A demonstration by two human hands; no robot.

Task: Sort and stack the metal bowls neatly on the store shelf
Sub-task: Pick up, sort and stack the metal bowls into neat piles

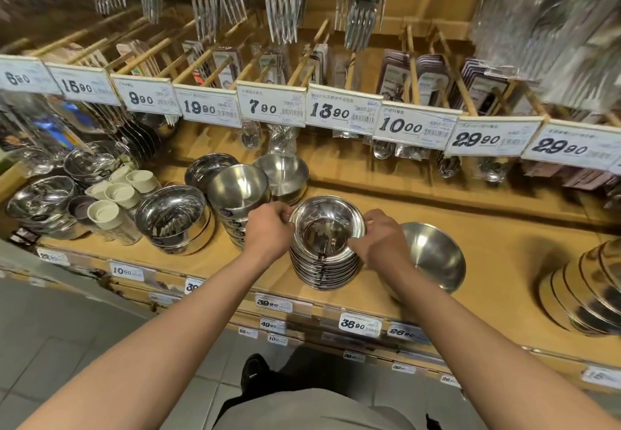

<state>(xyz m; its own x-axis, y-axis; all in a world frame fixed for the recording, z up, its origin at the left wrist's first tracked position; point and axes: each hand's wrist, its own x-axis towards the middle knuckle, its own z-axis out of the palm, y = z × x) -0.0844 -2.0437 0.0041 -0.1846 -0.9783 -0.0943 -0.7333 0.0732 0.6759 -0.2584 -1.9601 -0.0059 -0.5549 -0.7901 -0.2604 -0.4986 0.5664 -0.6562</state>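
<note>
Stack of bowls [325, 261] sits mid-shelf [487, 238], dead centre btwn both hands. Left hand [267, 229] and right hand [379, 244] pinch top bowl's [326, 219] rim on opposite sides; loose bowl [433, 254] lies just right, nearer right hand

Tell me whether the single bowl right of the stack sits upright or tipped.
Tipped: the single bowl leans on its side, its opening facing the stack.

Forks [364, 9] hung; price tags [342, 111]; cups [121, 192]
</note>
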